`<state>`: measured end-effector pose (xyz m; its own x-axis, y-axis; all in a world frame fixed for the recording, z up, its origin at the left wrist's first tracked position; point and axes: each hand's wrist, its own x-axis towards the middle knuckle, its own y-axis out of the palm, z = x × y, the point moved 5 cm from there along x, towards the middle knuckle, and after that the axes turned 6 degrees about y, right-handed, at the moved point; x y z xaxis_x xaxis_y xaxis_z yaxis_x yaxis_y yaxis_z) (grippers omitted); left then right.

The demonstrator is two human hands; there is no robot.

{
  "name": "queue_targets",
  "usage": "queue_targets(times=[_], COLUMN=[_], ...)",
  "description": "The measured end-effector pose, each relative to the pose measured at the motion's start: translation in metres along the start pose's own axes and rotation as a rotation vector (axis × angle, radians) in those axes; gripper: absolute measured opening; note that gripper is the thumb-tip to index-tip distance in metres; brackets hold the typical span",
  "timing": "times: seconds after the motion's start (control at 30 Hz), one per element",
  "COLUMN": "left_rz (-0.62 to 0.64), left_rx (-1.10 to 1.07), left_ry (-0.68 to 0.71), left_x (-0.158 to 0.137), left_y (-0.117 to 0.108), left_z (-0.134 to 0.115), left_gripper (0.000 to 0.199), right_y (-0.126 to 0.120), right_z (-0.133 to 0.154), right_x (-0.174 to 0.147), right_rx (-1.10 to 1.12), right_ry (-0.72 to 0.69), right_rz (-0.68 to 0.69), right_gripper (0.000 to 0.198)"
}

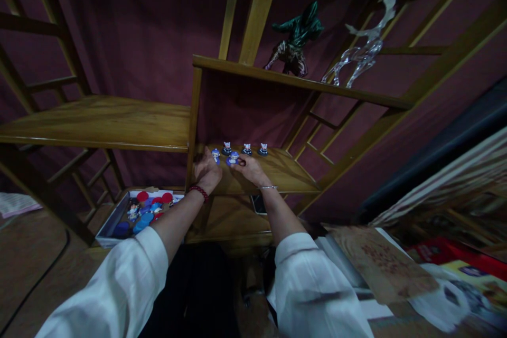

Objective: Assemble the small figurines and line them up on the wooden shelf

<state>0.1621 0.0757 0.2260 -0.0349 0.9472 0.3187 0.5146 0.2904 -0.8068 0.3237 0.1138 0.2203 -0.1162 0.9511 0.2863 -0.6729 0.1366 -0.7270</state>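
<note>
My right hand point(252, 170) pinches a small purple-and-white figurine point(233, 158) on a round purple base, low over the wooden shelf board point(273, 171). My left hand point(208, 170) is beside a second purple figurine point(216, 156) near the compartment's left post. Its fingers look stretched out and loosely apart; whether they touch that figurine is unclear. Behind, three white figurines with dark bases, a left one point(227, 148), a middle one point(247, 149) and a right one point(263, 149), stand in a row.
A box point(114, 224) of colourful figurines and round bases is at lower left. Above stand a green-hooded figure point(299, 37) and a clear deer ornament point(358, 55) on the upper shelf point(277, 75). A dark phone-like object point(259, 204) lies below. Papers and a cardboard piece point(380, 259) are at right.
</note>
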Motion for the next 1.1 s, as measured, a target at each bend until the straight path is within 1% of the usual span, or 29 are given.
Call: queue_targets(times=[0.1,0.13,0.2,0.27,0.33,0.4,0.43,0.5,0.53,0.6,0.67,0.7,0.8,0.87,0.93,1.0,1.1], left_rz=[-0.057,-0.056,-0.055,-0.084,-0.151,-0.217,-0.254,-0.315,-0.330,-0.343,-0.331,-0.317,-0.309,-0.309,-0.309,-0.315,-0.314], left_rx=[-0.011,-0.010,-0.011,-0.025,-0.054,-0.090,-0.111,-0.155,-0.176,-0.233,-0.298,-0.328,-0.386,-0.398,-0.375,-0.321,-0.249], left_ry=[-0.065,-0.074,-0.094,-0.078,-0.002,0.085,0.120,0.241,0.301,0.377,0.428,0.466,0.586,0.646,0.674,0.653,0.612], left_x=[0.000,0.000,-0.003,-0.010,-0.021,-0.036,-0.044,-0.062,-0.070,-0.086,-0.099,-0.104,-0.118,-0.124,-0.130,-0.136,-0.145], left_y=[-0.003,-0.004,-0.006,-0.009,-0.015,-0.020,-0.023,-0.027,-0.028,-0.029,-0.028,-0.027,-0.029,-0.030,-0.030,-0.027,-0.017], left_z=[0.001,0.000,-0.001,-0.003,-0.007,-0.012,-0.013,-0.019,-0.021,-0.023,-0.021,-0.020,-0.012,-0.002,0.009,0.024,0.050], left_gripper=[0.074,0.075,0.075,0.073,0.068,0.065,0.063,0.058,0.055,0.045,0.036,0.034,0.029,0.024,0.018,0.010,0.010], right_y=[0.000,0.001,0.002,0.002,0.000,-0.004,-0.006,-0.008,-0.009,-0.008,-0.004,0.000,0.013,0.024,0.035,0.049,0.075], right_z=[-0.002,-0.002,-0.003,-0.003,-0.003,-0.002,0.000,0.008,0.015,0.038,0.063,0.075,0.103,0.113,0.120,0.125,0.128], right_x=[0.000,0.000,0.000,-0.002,-0.005,-0.013,-0.019,-0.035,-0.045,-0.068,-0.091,-0.102,-0.129,-0.143,-0.155,-0.165,-0.176], right_rx=[0.006,0.021,0.074,0.146,0.198,0.203,0.191,0.164,0.157,0.136,0.161,0.181,0.236,0.257,0.246,0.221,0.206], right_ry=[0.010,0.023,0.054,0.088,0.124,0.173,0.201,0.243,0.239,0.153,0.056,0.019,-0.025,-0.035,-0.064,-0.103,-0.167], right_rz=[-0.004,0.000,0.011,-0.006,-0.062,-0.137,-0.173,-0.241,-0.274,-0.345,-0.427,-0.447,-0.509,-0.528,-0.540,-0.541,-0.487], right_gripper=[0.030,0.031,0.038,0.046,0.051,0.049,0.048,0.046,0.044,0.038,0.032,0.030,0.026,0.027,0.028,0.029,0.031])
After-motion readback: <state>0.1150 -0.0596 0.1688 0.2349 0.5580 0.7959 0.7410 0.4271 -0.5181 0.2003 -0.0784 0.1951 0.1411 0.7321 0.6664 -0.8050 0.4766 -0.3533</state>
